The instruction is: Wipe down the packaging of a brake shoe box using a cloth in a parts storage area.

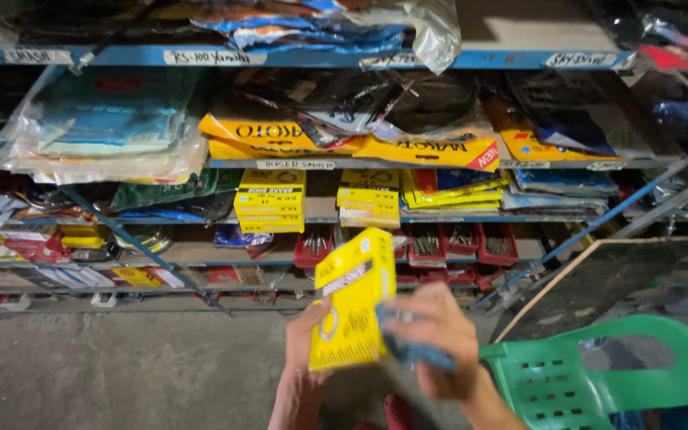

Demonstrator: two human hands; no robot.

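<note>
My left hand [302, 334] holds a small yellow cardboard box [352, 299] upright at the bottom centre of the head view, gripping its lower left edge. My right hand [433, 338] is beside the box on the right, fingers curled around a blue-grey cloth [408, 342] that presses against the box's side. Both hands are motion-blurred. Behind them stand blue metal shelves [296, 57] packed with goods.
Stacks of matching yellow boxes [270, 201] sit on a middle shelf. Red bins [497, 243] with small metal parts line a lower shelf. A green plastic chair [599, 374] is at the lower right. Plastic-wrapped packages fill the upper shelves. Concrete floor [105, 366] lies at left.
</note>
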